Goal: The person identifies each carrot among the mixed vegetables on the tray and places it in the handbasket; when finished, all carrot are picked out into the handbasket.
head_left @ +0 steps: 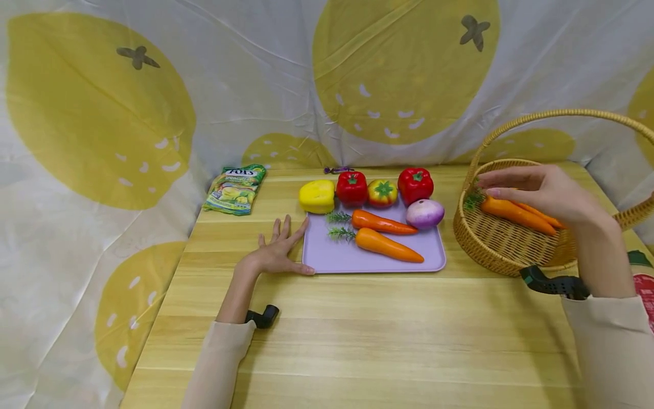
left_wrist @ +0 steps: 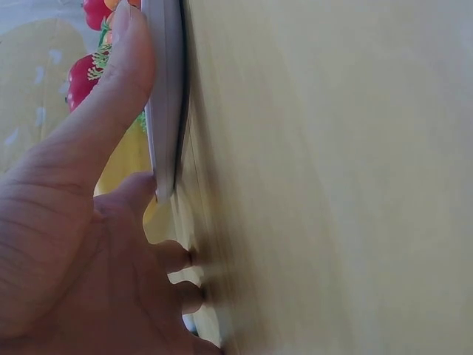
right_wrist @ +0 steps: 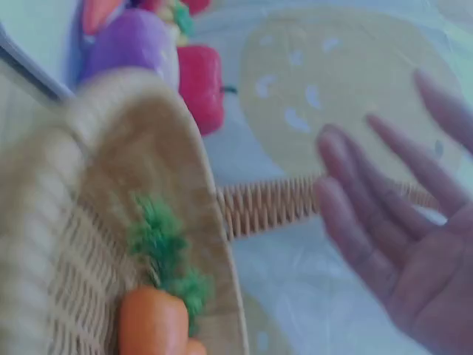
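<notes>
My left hand (head_left: 276, 254) rests at the left edge of a lilac tray (head_left: 332, 261), its fingers spread. In the left wrist view its thumb (left_wrist: 127, 81) lies along the tray's rim. On the tray are two orange carrots (head_left: 390, 245) with green tops and a purple-white eggplant (head_left: 425, 214). Behind them sit a yellow bell pepper (head_left: 317, 196), two red peppers (head_left: 351, 189) and a red-yellow one (head_left: 382, 193). Over the wicker basket (head_left: 475, 250) hovers my right hand (head_left: 549, 190), loosely bent and holding nothing. Below it lie carrots (right_wrist: 154, 322) inside the basket.
A green Fox's candy bag (head_left: 236, 190) lies at the back left. By the curtain is a small purple wrapped thing (head_left: 338, 170). The basket's tall handle (head_left: 562, 113) arches above the right hand. A red-labelled container (head_left: 645, 287) stands at the right edge.
</notes>
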The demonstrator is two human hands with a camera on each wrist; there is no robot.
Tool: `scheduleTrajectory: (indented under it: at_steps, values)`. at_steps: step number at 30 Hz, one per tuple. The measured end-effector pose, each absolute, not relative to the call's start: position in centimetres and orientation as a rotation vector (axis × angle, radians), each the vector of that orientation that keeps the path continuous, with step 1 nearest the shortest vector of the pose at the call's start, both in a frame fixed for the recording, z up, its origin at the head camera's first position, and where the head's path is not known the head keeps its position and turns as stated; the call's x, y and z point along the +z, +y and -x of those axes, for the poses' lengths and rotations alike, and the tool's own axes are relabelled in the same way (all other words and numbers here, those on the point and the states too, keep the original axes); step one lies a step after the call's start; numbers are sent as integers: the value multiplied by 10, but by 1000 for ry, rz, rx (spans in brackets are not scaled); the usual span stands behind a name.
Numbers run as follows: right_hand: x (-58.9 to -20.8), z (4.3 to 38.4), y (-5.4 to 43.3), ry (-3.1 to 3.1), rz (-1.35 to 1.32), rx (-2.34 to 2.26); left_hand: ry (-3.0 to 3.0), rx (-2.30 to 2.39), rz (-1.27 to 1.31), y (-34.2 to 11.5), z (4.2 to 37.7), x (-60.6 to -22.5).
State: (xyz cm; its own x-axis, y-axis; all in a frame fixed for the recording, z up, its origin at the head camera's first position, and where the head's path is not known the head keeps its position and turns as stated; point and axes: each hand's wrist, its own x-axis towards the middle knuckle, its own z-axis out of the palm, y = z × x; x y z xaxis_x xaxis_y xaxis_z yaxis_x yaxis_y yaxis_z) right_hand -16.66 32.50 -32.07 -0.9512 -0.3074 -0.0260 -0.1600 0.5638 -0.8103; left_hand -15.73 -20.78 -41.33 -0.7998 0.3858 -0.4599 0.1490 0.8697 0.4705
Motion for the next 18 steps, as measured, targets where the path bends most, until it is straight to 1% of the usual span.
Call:
scheduleTrajectory:
  at_steps: [4, 11, 18]
  values:
    - [-320, 155, 299, 2558, 631, -1403, 2482, 567, -381, -208, 156, -414]
    - [-338, 146, 241, 2499, 613, -1432, 2488, 566, -376, -209, 156, -415]
    - [-371, 155, 192, 2455, 641, -1548, 2487, 573, -377, -208, 156, -415]
